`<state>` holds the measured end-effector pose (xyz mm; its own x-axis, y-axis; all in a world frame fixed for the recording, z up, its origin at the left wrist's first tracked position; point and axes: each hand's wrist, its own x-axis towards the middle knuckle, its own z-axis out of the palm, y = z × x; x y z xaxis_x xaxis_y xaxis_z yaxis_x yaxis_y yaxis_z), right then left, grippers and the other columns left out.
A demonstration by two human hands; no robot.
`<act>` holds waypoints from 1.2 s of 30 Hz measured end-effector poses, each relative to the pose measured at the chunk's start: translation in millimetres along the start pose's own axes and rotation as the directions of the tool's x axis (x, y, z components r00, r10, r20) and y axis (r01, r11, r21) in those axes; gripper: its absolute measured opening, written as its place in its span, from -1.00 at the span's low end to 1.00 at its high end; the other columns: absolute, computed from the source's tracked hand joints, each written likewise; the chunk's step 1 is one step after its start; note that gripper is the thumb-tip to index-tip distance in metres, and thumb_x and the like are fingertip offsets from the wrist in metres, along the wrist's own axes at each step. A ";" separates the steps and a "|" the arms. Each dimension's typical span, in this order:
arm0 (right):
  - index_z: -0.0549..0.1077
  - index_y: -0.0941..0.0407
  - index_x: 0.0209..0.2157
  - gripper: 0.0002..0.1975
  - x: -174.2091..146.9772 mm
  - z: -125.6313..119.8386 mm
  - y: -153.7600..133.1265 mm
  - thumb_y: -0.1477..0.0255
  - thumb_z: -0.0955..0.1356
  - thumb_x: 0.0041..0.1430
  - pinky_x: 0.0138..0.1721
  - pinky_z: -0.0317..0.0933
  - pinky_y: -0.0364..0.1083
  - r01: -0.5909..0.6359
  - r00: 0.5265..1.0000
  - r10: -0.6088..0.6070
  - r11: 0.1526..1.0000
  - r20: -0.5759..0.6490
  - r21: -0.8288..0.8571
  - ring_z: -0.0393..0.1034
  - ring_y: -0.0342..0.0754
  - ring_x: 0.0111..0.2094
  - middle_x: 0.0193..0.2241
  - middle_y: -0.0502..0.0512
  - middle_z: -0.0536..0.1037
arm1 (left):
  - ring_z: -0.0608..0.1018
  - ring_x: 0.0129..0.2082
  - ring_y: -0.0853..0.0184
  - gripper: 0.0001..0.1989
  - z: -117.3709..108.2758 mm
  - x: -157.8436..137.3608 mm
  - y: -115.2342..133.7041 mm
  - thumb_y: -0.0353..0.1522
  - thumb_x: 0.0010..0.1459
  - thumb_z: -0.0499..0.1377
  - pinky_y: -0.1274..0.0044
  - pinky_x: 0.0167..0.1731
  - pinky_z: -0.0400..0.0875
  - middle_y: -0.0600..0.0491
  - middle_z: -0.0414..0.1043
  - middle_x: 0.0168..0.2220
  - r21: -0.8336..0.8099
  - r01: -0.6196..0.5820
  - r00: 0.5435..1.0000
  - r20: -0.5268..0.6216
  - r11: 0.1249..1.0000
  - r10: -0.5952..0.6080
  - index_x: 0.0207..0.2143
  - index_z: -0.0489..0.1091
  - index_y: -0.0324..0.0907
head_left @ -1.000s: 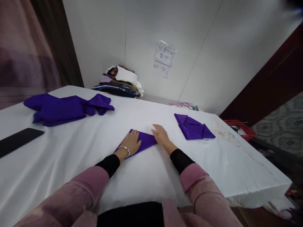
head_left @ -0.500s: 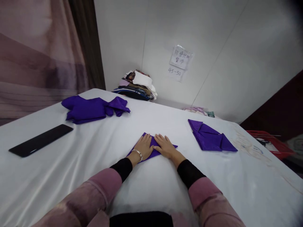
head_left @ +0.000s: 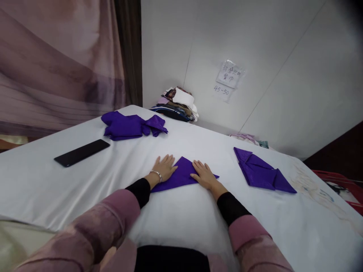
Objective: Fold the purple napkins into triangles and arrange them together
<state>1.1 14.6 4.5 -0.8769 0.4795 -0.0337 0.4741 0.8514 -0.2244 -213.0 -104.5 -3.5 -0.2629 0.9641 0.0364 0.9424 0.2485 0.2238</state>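
A pale wall (head_left: 263,41) stands behind a table dressed in a white cover (head_left: 184,217), and a folded purple cloth (head_left: 184,173) lies on that cover close in front of the person, its peak pointing toward the wall. Left of this cloth and farther off is a loose purple pile (head_left: 124,126), with a black slab (head_left: 82,152) nearer; to its right, well apart, rests another folded purple piece (head_left: 261,172); beyond it, by the wall, sits a stack of garments (head_left: 176,105). Both hands are open and grip nothing. The left hand (head_left: 165,167) lies over the cloth's left end, fingers spread, a bracelet (head_left: 157,174) at the wrist; how much fabric it covers cannot be told. The right hand (head_left: 204,174) rests palm down across the right end, a thin purple point showing past it. The step looks like pressing the folds flat, and it would go best with even weight through both palms — smoothing outward from the middle, never dragging. One hand should hold while the other strokes; otherwise the layers may slip. The near edge deserves care — straight and taut, so the corners stay sharp.
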 end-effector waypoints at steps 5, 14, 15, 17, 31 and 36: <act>-0.11 0.07 0.26 -0.32 1.1 3.1 1.9 0.01 0.03 0.22 0.22 -0.38 0.12 -0.006 1.000 0.006 1.000 0.010 -0.008 -0.31 0.00 0.28 0.28 0.08 -0.10 | 0.02 0.25 0.07 -0.46 -21.0 -17.5 -16.0 -0.18 0.24 -0.21 0.12 0.14 -0.12 -0.18 -0.01 0.25 0.037 0.172 0.982 -0.085 0.984 -0.169 0.18 0.07 -0.26; -0.10 0.10 0.26 -0.32 0.2 4.9 3.4 0.02 0.03 0.22 0.22 -0.38 0.10 -0.013 1.000 0.014 0.999 0.005 -0.033 -0.32 -0.02 0.28 0.28 0.07 -0.11 | -0.06 0.28 0.14 -0.22 13.1 -44.6 73.4 0.08 0.10 -0.12 0.23 0.21 -0.20 -0.13 -0.09 0.28 0.004 -0.217 0.976 -0.035 0.976 0.217 0.20 0.05 -0.27; -0.10 0.10 0.26 -0.31 0.0 4.5 3.2 0.02 0.03 0.22 0.22 -0.38 0.10 -0.016 1.000 0.016 0.999 0.009 -0.030 -0.32 -0.02 0.28 0.28 0.07 -0.11 | -0.06 0.28 0.14 -0.21 14.8 -47.4 68.9 0.09 0.10 -0.13 0.23 0.20 -0.20 -0.13 -0.10 0.28 0.006 -0.201 0.979 -0.018 0.980 0.201 0.21 0.04 -0.27; -0.11 0.10 0.26 -0.30 -0.3 3.5 2.7 0.01 0.03 0.21 0.22 -0.40 0.09 -0.020 1.000 0.020 0.999 0.017 -0.025 -0.33 -0.02 0.28 0.28 0.06 -0.12 | -0.06 0.28 0.14 -0.20 13.5 -54.7 52.7 0.10 0.09 -0.14 0.22 0.20 -0.20 -0.12 -0.12 0.29 0.019 -0.167 0.986 0.002 0.986 0.167 0.21 0.02 -0.25; -0.14 0.09 0.27 -0.27 0.0 2.4 1.5 -0.03 -0.04 0.19 0.22 -0.43 0.08 -0.020 0.999 0.022 0.999 0.046 -0.038 -0.36 -0.01 0.29 0.28 0.01 -0.15 | 0.18 0.19 0.09 -0.34 -15.9 -128.2 -37.1 0.02 0.13 -0.09 0.16 0.14 0.00 -0.17 0.18 0.17 0.009 0.044 0.989 -0.140 0.999 -0.042 0.11 0.20 -0.24; -0.11 0.10 0.27 -0.27 -0.7 3.9 3.8 -0.03 -0.03 0.20 0.22 -0.42 0.09 -0.015 1.000 0.016 0.999 0.025 -0.044 -0.35 -0.01 0.29 0.28 0.03 -0.14 | 0.45 -0.11 0.24 -0.78 -21.7 -133.1 -24.6 -0.23 0.08 0.11 0.38 -0.05 0.30 -0.05 0.44 -0.15 -0.206 -0.106 0.967 -0.249 0.973 0.053 -0.28 0.38 -0.17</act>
<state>3.2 16.6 -0.1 -0.8708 0.4877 -0.0618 0.4903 0.8526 -0.1810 -205.7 -240.9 7.3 -0.2562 0.9222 0.2897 0.9022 0.1206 0.4141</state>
